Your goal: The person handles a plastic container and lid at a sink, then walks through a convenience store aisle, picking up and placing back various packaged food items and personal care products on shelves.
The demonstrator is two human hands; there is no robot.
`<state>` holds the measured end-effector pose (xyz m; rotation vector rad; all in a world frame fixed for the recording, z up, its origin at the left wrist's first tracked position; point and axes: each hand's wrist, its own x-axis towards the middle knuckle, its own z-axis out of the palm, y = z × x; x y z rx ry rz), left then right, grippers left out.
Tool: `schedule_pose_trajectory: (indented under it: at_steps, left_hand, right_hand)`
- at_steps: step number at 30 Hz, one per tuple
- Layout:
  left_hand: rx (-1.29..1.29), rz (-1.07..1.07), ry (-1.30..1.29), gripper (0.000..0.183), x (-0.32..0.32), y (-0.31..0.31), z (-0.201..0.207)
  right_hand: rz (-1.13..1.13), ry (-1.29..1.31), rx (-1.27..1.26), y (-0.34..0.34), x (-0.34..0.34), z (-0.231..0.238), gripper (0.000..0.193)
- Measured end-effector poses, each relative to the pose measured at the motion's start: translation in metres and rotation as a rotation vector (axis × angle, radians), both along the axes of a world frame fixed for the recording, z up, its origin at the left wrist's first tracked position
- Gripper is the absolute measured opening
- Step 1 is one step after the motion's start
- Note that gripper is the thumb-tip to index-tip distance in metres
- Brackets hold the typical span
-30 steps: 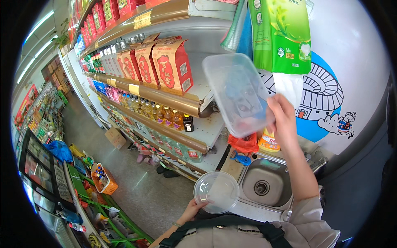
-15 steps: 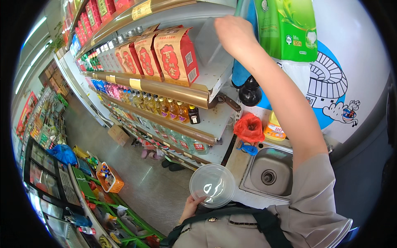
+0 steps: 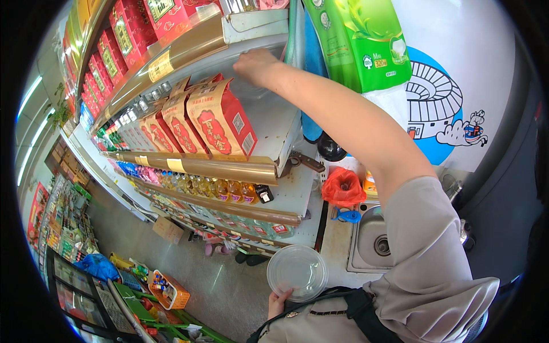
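Note:
Low in front of my body, my left hand [image 3: 278, 303] grips the rim of a round clear plastic container [image 3: 297, 272], thumb on its near edge. My right arm stretches up across the view to the upper shelf. There my right hand [image 3: 258, 67] is closed, knuckles toward me, above the red-and-tan boxed packages [image 3: 220, 123]. Some clear plastic shows around and behind this hand, but its fingertips are hidden, so I cannot make out what they grip.
Shelves with brown price rails [image 3: 223, 167] and small bottles stand on the left. A green tissue pack [image 3: 363, 43] hangs at the upper right. Below are a red plastic bag [image 3: 343, 187], a blue clip-like item [image 3: 346, 215] and a steel sink [image 3: 370, 240]. An orange basket [image 3: 177, 294] stands lower left.
My right hand has moved left and deeper over the boxed packages on the shelf. The view has shifted; my left hand still holds the clear container.

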<state>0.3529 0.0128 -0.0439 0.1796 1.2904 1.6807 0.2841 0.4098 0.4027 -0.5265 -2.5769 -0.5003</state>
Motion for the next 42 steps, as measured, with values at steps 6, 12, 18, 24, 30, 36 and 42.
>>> schedule_pose_trajectory:
  at_steps: [6, 12, 18, 24, 30, 36, 42]
  left_hand:
    - [-0.097, 0.016, 0.05, 0.023, -0.009, 0.003, -0.006]
    - [-0.115, 0.019, -0.033, 0.023, -0.002, 0.018, 0.039]
    - [-0.05, 0.095, -0.312, 0.025, 0.002, 0.014, 0.013]
    - [-0.098, -0.022, -0.069, 0.032, 0.025, 0.017, 0.022]
    - [-0.151, -0.164, -0.089, 0.04, 0.05, 0.03, 0.03]
    - [-0.14, -0.308, 0.053, 0.052, 0.067, 0.038, 0.029]
    - [-0.084, -0.293, -0.279, 0.062, 0.092, 0.041, 0.043]
  right_hand:
    - [0.127, -0.157, 0.014, 0.01, -0.001, -0.018, 0.017]
    - [0.12, -0.068, 0.12, 0.026, 0.006, -0.033, 0.017]
    - [0.483, 0.531, 0.192, -0.023, 0.085, -0.07, 0.014]
    - [0.621, 0.109, -0.344, -0.111, 0.237, -0.273, 0.031]
    - [0.73, -0.109, -0.613, -0.181, 0.313, -0.379, 0.034]
    - [0.739, -0.191, -0.842, -0.198, 0.344, -0.383, 0.017]
    - [0.745, -0.098, -1.259, -0.205, 0.351, -0.374, 0.012]
